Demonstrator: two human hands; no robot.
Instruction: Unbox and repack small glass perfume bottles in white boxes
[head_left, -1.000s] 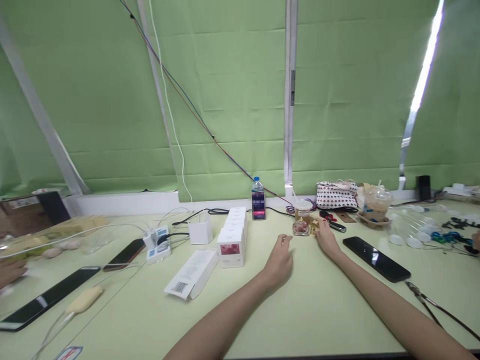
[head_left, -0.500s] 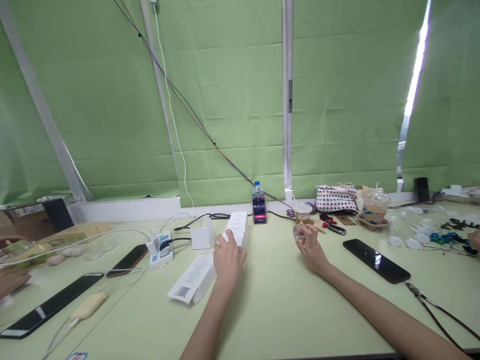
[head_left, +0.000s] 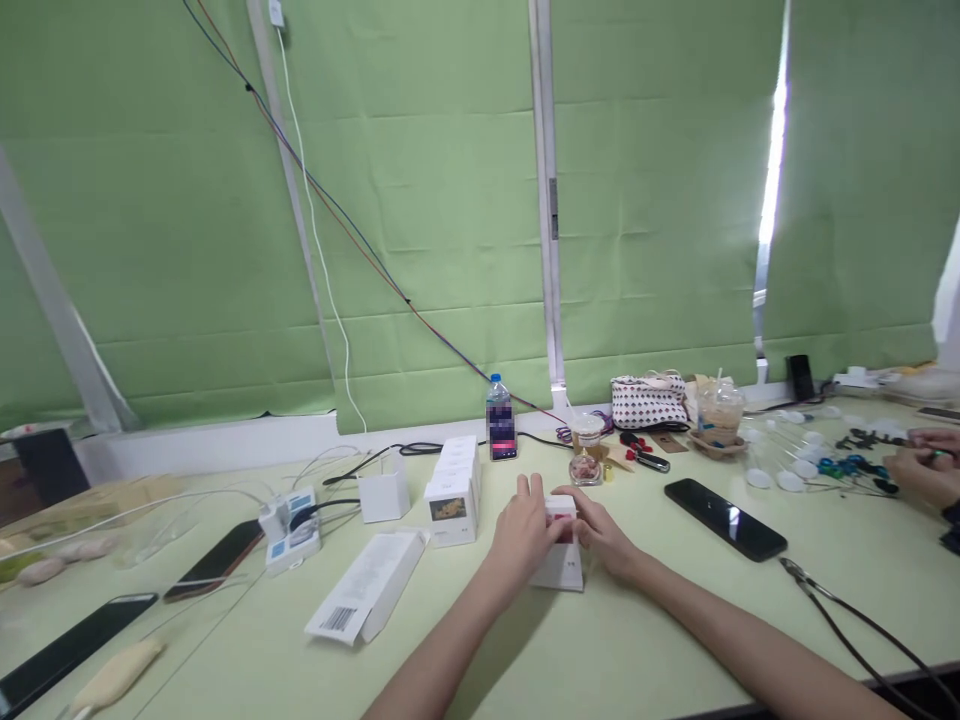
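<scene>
My left hand (head_left: 521, 530) and my right hand (head_left: 606, 530) are both closed around a small white box (head_left: 561, 575) that stands on the table in front of me. A pink picture shows on its face, partly behind my left fingers. To the left is a row of similar white boxes (head_left: 454, 500), the nearest with a yellowish picture on its front. Just beyond my hands sits a small clear jar (head_left: 586, 470) with something pinkish inside. A flattened white carton (head_left: 367, 585) with a barcode lies left of the row.
At the back stand a bottle (head_left: 496, 385), a phone with its screen lit (head_left: 501, 430), a drink cup (head_left: 587, 432) and a patterned pouch (head_left: 649, 401). A black phone (head_left: 724, 519) and a cord (head_left: 832, 605) lie right. Another person's hand (head_left: 922, 475) works far right. A power strip (head_left: 294, 540) is left.
My left hand has left the row and moved right with one white box. My right hand has let go of the clear jar and come down to the box. The view has shifted rightward.
</scene>
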